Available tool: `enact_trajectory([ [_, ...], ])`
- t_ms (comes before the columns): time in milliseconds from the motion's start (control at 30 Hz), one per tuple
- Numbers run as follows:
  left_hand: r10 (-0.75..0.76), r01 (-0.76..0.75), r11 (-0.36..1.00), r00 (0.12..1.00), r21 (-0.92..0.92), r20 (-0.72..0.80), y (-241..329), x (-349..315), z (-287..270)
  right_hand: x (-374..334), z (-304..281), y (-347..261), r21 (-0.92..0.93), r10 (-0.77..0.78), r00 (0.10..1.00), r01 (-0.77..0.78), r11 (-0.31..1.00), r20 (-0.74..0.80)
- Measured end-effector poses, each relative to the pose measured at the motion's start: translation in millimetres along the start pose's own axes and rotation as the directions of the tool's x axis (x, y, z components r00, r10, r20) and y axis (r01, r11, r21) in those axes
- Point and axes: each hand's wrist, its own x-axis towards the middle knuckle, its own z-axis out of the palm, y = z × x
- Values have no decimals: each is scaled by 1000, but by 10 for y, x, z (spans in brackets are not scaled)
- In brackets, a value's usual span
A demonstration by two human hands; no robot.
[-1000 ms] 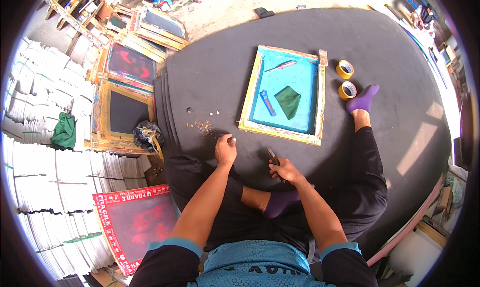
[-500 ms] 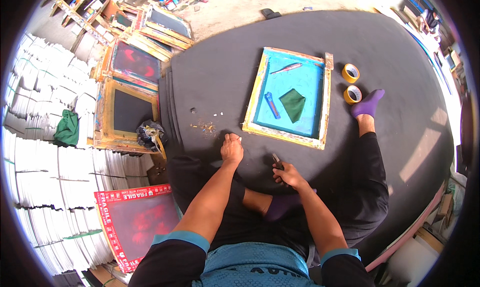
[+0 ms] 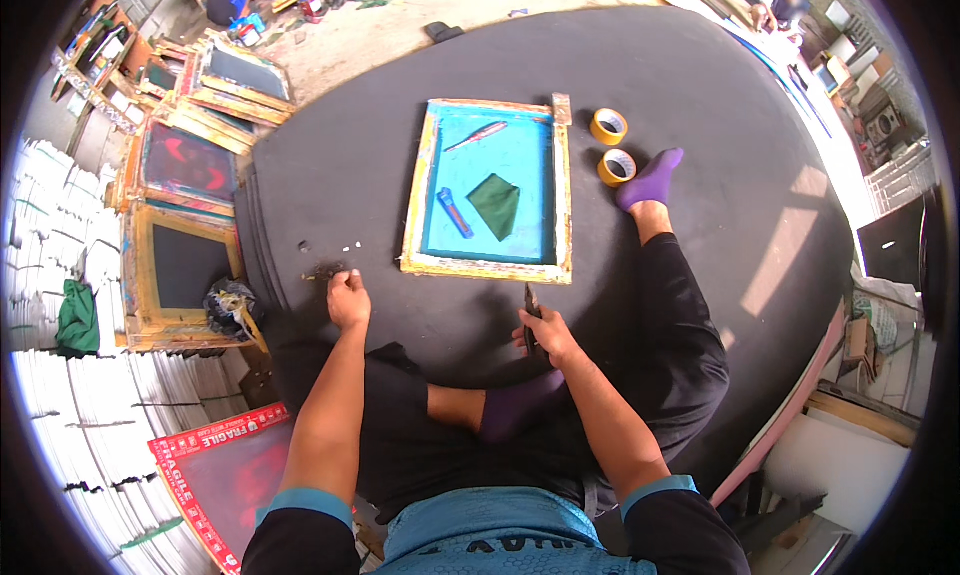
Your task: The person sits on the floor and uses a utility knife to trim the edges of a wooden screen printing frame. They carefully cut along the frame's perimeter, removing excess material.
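Right hand (image 3: 546,335) grips dark metal pliers (image 3: 531,301): hold their tip clear of the rectangular, blue-meshed wooden frame (image 3: 485,269). Left hand (image 3: 349,302) curls; from here, I cannot tell its contents.

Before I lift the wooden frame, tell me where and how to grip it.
Take the wooden frame by its long straight side rails, one hand on each, from left and right. It lies flat, and a green cloth, a blue cutter and a slim tool lie inside, so lifting it level seems wisest. The right hand grips a dark tool; probably free it first.
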Motion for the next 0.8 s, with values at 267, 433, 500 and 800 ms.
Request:
enact_trajectory([
  [267,717,-703,697,686,-140,128,1010,-793,221,45,-451,100,17,1,989,1,1000,-150],
  [433,786,-788,594,525,-163,326,1303,-1026,462,10,-372,-1,61,101,981,-92,994,-167],
  [500,758,-785,608,528,-121,382,1378,-1067,548,37,-365,-22,58,98,983,-90,994,-153],
  [800,686,-755,649,524,-98,504,1324,-1085,681,229,-408,-5,-55,74,974,-88,995,-212],
])
